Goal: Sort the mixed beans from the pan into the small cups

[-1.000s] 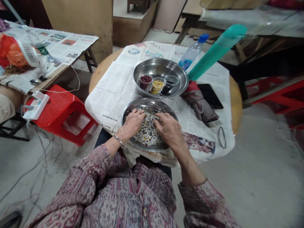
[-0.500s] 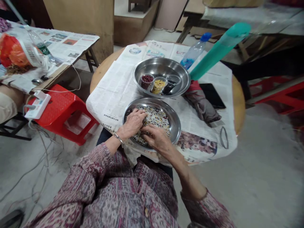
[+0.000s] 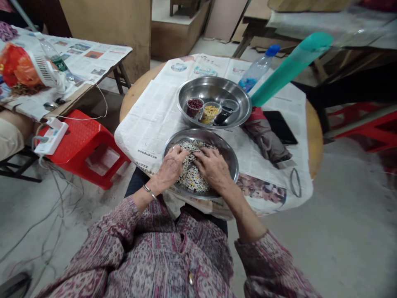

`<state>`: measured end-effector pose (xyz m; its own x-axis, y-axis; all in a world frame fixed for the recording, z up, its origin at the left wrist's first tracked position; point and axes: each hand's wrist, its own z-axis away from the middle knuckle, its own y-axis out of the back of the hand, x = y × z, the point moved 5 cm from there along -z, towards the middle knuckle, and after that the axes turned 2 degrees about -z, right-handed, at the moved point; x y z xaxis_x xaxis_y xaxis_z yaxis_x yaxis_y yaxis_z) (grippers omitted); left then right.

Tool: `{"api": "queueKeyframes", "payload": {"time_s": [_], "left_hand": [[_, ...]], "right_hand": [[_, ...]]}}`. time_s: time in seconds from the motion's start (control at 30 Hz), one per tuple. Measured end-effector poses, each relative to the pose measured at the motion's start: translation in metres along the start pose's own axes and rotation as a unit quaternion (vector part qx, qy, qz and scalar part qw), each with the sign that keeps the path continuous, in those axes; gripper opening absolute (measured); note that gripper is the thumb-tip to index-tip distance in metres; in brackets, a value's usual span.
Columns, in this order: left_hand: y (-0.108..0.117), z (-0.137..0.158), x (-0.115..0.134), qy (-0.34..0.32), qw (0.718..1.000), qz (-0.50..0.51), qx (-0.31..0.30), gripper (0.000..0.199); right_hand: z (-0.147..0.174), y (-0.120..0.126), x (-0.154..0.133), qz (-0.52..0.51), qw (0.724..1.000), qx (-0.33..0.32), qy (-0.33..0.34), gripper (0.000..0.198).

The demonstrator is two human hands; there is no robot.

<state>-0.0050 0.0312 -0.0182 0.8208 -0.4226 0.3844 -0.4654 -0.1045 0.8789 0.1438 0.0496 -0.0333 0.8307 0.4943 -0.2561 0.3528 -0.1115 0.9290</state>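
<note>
A steel basin (image 3: 233,165) near the table's front edge holds mixed grains and beans (image 3: 194,179), white, black and yellow. My left hand (image 3: 169,167), with a bracelet at the wrist, rests over its left side, fingers curled down and bunched at the mix; whatever they pinch is hidden. On the right side my right hand (image 3: 214,167) lies on the grains with its fingers bent but apart. Just behind, a second steel basin (image 3: 214,85) carries a cup of red beans (image 3: 194,107), a cup of yellow beans (image 3: 211,114) and a cup of black beans (image 3: 228,111).
Newspaper (image 3: 145,120) covers the round table. Behind stand a plastic bottle (image 3: 256,70) and a leaning green tube (image 3: 288,70). A dark tablet (image 3: 281,127) and a grey-red cloth bundle (image 3: 263,138) lie right. A red stool (image 3: 89,145) bearing a power strip (image 3: 52,136) stands left.
My right hand has moved from the near middle of the basin up and to the right, its fingers now further apart. My left hand has drawn slightly back, and more grains show between the hands.
</note>
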Motion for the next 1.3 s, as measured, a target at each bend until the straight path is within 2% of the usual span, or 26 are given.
{"api": "queueKeyframes", "payload": {"time_s": [0.1, 0.2, 0.3, 0.37, 0.47, 0.57, 0.7, 0.77, 0.83, 0.97, 1.03, 1.17, 1.3], "left_hand": [[-0.001, -0.001, 0.001, -0.004, 1.000, 0.010, -0.014, 0.036], [-0.001, -0.001, 0.000, 0.001, 1.000, 0.016, -0.014, 0.034], [-0.002, -0.001, -0.002, 0.004, 1.000, 0.022, 0.002, 0.034], [-0.003, 0.000, -0.003, 0.002, 0.999, 0.035, 0.018, 0.036], [-0.003, 0.000, -0.004, -0.004, 0.998, 0.053, 0.045, 0.039], [-0.002, 0.001, -0.004, -0.001, 0.997, 0.047, 0.058, 0.038], [0.000, 0.001, -0.004, 0.008, 0.997, 0.047, 0.053, 0.038], [0.002, 0.001, -0.003, 0.003, 0.996, 0.065, 0.059, 0.040], [0.004, 0.002, -0.003, 0.002, 0.993, 0.082, 0.083, 0.043], [0.004, 0.002, -0.004, 0.009, 0.987, 0.091, 0.129, 0.046], [0.002, 0.001, -0.005, 0.014, 0.988, 0.089, 0.127, 0.046], [0.001, 0.000, -0.004, 0.009, 0.993, 0.069, 0.097, 0.042], [0.002, 0.001, -0.002, 0.003, 0.996, 0.055, 0.065, 0.043]], "right_hand": [[0.010, 0.004, 0.017, -0.026, 0.999, 0.004, -0.036, 0.027], [0.024, 0.007, 0.022, -0.097, 0.994, -0.001, -0.044, 0.026], [0.034, 0.011, 0.006, -0.170, 0.985, -0.024, -0.023, 0.026], [0.037, 0.014, -0.012, -0.190, 0.980, -0.048, 0.014, 0.024], [0.037, 0.014, -0.036, -0.172, 0.978, -0.088, 0.074, 0.023], [0.032, 0.007, -0.038, -0.143, 0.981, -0.109, 0.076, 0.030], [0.023, 0.004, -0.019, -0.099, 0.994, -0.054, 0.002, 0.038], [0.020, 0.008, -0.015, -0.085, 0.996, -0.015, -0.011, 0.035], [0.018, 0.010, -0.023, -0.079, 0.996, -0.008, 0.027, 0.028], [0.014, 0.001, -0.049, -0.054, 0.987, -0.060, 0.139, 0.021], [0.010, -0.005, -0.053, -0.037, 0.985, -0.072, 0.152, 0.019], [-0.002, -0.009, -0.034, -0.018, 0.993, -0.060, 0.096, 0.026], [-0.009, 0.003, -0.003, -0.028, 1.000, 0.002, 0.004, 0.036]]}}
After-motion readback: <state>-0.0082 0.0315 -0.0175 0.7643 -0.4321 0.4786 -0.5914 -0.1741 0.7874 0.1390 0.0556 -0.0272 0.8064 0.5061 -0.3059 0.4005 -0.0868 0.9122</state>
